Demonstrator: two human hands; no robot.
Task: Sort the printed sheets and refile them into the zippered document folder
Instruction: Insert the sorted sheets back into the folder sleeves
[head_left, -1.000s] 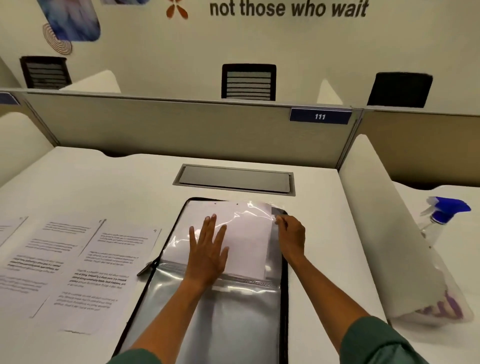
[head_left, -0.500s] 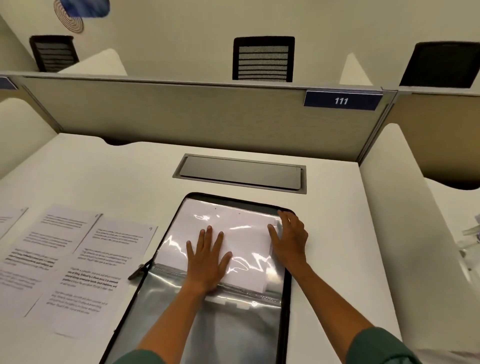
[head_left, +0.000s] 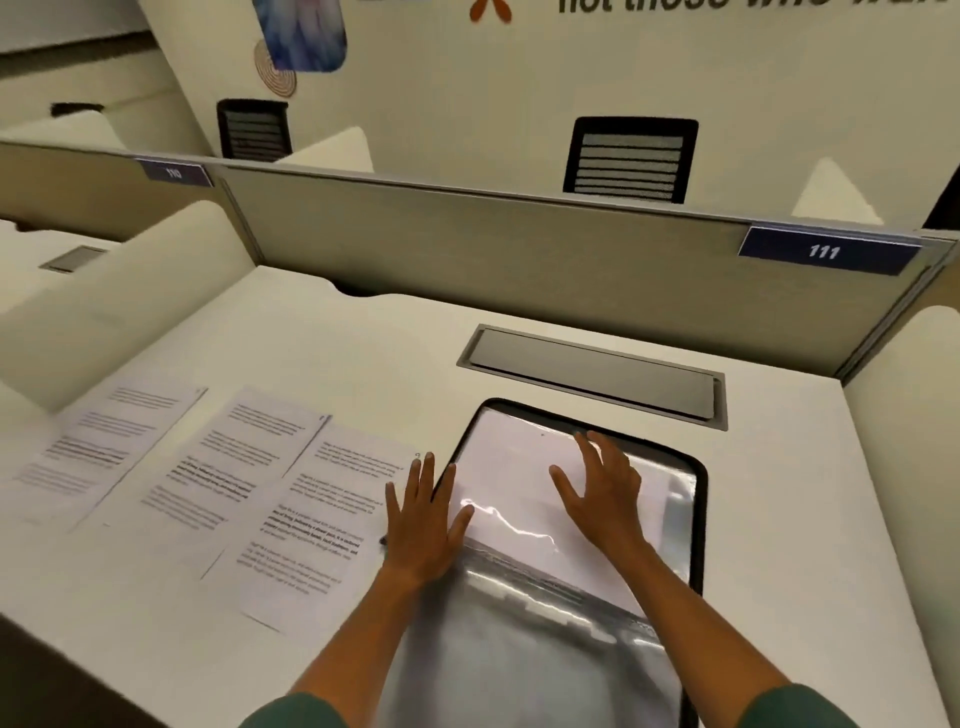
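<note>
**Left hand off the sleeve, heading for the next sheet**

Since half a second ago the left hand (head_left: 422, 525) has slid off the middle of the plastic sleeve to the folder's left edge, and the right hand (head_left: 602, 499) has moved in from the right rim to the sleeve's centre.

Largest first:
- desk (head_left: 322, 353): carries everything; cable hatch (head_left: 592, 376) sits near its far edge.
- zippered document folder (head_left: 698, 499): lies open and flat at the desk's near edge, right of centre, black rim visible.
- clear sleeve (head_left: 519, 519): top layer in the folder, one sheet already inside, blank side up.
- printed sheets (head_left: 218, 478): row of three overlapping pages, spread toward the desk's left edge, likely so the order is readable. Not yet filed.
- left hand: flat, fingers straight, straddling the folder's left rim and the nearest page, holding nothing.
- right hand: flat, fingers spread, pressing the sleeve, probably to seat the filed sheet.
</note>
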